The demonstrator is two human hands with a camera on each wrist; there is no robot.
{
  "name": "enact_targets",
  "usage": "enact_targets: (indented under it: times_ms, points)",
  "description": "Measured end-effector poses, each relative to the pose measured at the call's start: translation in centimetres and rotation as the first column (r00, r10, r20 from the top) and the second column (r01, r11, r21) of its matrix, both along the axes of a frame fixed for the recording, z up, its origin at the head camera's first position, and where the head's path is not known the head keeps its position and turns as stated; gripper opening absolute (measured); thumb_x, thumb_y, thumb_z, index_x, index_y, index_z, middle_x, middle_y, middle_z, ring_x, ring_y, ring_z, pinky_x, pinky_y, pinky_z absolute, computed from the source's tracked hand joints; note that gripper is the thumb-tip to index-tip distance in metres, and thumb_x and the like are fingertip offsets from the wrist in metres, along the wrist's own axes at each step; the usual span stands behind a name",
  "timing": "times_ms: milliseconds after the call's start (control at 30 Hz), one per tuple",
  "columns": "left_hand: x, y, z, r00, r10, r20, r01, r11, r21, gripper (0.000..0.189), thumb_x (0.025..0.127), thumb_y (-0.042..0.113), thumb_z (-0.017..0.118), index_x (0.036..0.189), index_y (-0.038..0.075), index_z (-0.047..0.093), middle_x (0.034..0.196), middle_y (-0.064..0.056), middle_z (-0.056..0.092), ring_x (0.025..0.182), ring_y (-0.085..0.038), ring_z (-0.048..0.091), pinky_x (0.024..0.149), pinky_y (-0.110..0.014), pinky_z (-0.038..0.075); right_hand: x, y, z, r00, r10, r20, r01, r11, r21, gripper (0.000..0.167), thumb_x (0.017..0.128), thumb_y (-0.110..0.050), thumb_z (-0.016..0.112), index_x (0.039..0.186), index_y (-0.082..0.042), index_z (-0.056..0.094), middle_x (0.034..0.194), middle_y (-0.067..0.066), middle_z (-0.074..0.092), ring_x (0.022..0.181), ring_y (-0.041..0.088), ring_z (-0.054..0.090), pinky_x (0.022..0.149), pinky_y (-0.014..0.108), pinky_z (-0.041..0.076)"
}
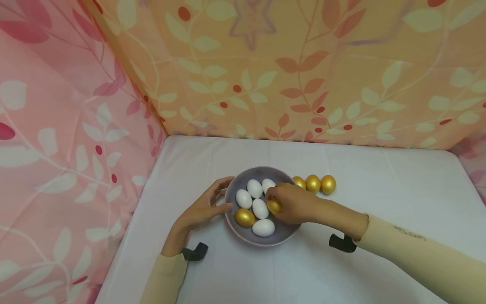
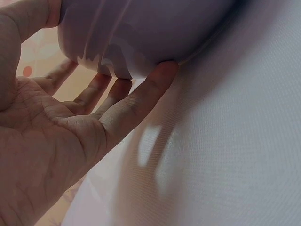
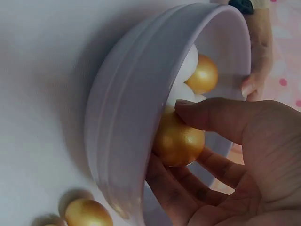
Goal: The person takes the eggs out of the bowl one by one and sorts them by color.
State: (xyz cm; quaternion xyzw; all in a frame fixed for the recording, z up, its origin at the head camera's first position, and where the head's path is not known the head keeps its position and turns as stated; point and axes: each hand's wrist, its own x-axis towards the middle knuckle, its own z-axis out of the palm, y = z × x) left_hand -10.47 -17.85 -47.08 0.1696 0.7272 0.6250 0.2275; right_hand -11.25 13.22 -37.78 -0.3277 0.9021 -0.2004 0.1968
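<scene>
A grey-purple bowl (image 1: pixel 281 236) holds several white eggs (image 1: pixel 263 228) and a gold egg (image 1: pixel 244 217) at its left. Inside the bowl's right side, my right hand (image 1: pixel 294 204) pinches another gold egg (image 3: pixel 181 139) between thumb and fingers. The right wrist view shows this egg close to the inner wall, below the rim. Against the bowl's left outer side rests my left hand (image 1: pixel 203 207), its fingertips (image 2: pixel 164 73) touching the wall low down and its thumb near the rim. Part of the bowl's inside is hidden behind my right hand.
To the right of the bowl, three gold eggs (image 1: pixel 313 184) stand in a row on the white-covered table (image 1: pixel 379 185). A patterned orange cloth (image 1: pixel 228 84) hangs behind the table, and a pink one (image 1: pixel 68 126) on the left.
</scene>
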Motion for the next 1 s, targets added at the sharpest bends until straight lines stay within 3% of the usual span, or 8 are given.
enact_targets:
  times_ms: [267,433,733,1000]
  points:
    - [-0.2,0.4,0.4,1.0,0.011,-0.015,-0.011,1.0,-0.003,0.074,0.1,0.017,0.074,0.161,0.032,0.035,0.166,-0.003,0.039,0.155,-0.036,0.039,0.122,-0.06,0.035,-0.1,2.1,-0.3,1.0,-0.02,0.011,0.022,0.986,-0.167,0.043,0.09,-0.012,0.083,0.131,-0.006,0.07,0.122,0.004,0.073,0.097,0.014,0.061,0.084,0.029,0.053]
    - [-0.2,0.3,0.3,1.0,0.004,-0.027,-0.004,1.0,-0.006,0.074,0.1,0.015,0.073,0.162,0.03,0.035,0.166,-0.005,0.04,0.154,-0.037,0.04,0.122,-0.061,0.034,0.0,2.8,-0.2,0.997,-0.067,0.028,0.073,0.961,-0.268,0.046,0.091,-0.015,0.082,0.134,-0.01,0.067,0.126,0.003,0.071,0.105,0.016,0.066,0.084,0.035,0.059]
    - [-0.2,0.3,0.2,1.0,-0.001,-0.005,0.001,1.0,-0.009,0.074,0.1,0.018,0.074,0.161,0.032,0.036,0.166,-0.003,0.04,0.153,-0.035,0.04,0.122,-0.06,0.035,0.6,4.6,-0.8,0.981,-0.165,0.101,0.193,0.861,-0.471,0.049,0.09,-0.009,0.083,0.136,-0.013,0.065,0.128,0.004,0.07,0.114,0.023,0.069,0.09,0.039,0.063]
    - [0.2,0.0,0.2,1.0,-0.006,-0.029,0.006,1.0,-0.006,0.074,0.1,0.017,0.073,0.162,0.028,0.035,0.167,-0.005,0.04,0.152,-0.036,0.042,0.122,-0.061,0.032,1.4,6.2,-2.2,0.961,-0.235,0.149,0.278,0.802,-0.529,0.053,0.09,-0.014,0.085,0.139,-0.016,0.064,0.135,0.006,0.065,0.117,0.027,0.066,0.092,0.031,0.062]
